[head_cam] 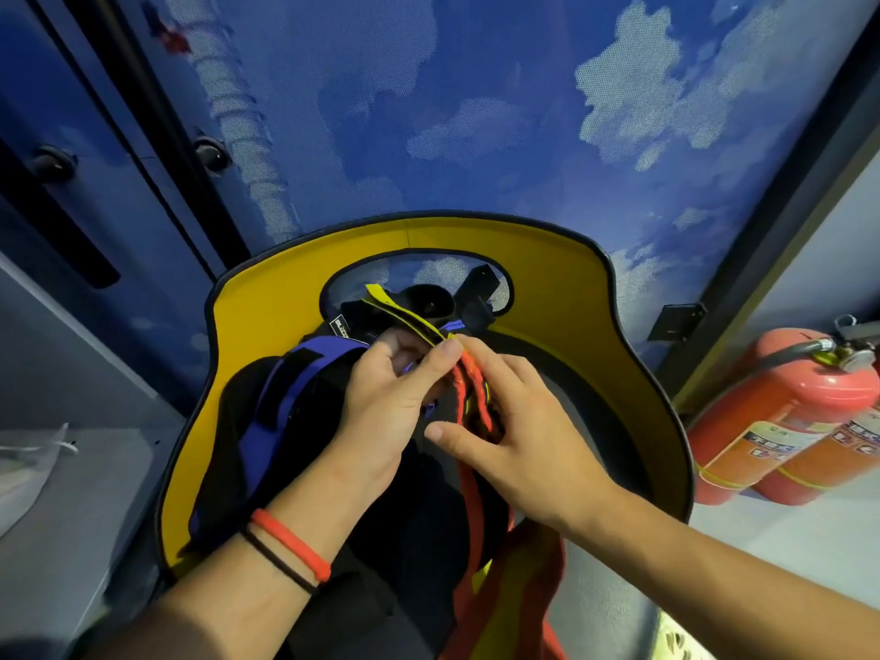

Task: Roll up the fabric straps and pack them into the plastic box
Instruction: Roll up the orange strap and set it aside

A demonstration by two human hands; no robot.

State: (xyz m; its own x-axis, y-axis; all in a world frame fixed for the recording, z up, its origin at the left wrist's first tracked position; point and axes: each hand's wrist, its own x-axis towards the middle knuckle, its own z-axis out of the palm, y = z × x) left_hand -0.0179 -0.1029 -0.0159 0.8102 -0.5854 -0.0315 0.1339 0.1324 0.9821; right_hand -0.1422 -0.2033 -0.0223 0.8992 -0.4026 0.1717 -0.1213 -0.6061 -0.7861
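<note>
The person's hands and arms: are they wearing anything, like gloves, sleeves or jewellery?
No gloves or sleeves in view: both forearms are bare. The left hand has two thin bands at its wrist, an orange-red band and a black cord. The right hand wears nothing visible.

Curved yellow seat shell (266, 326) with black edging, centre frame; orange-red fabric strap (469, 397) mid-frame; blue wall printed with white clouds (633, 97) above; red extinguishers (781, 412) right.

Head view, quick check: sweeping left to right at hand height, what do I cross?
Blue strap → left hand → orange strap, pinched between both hands → right hand → yellow chair rim → red fire extinguishers.
</note>
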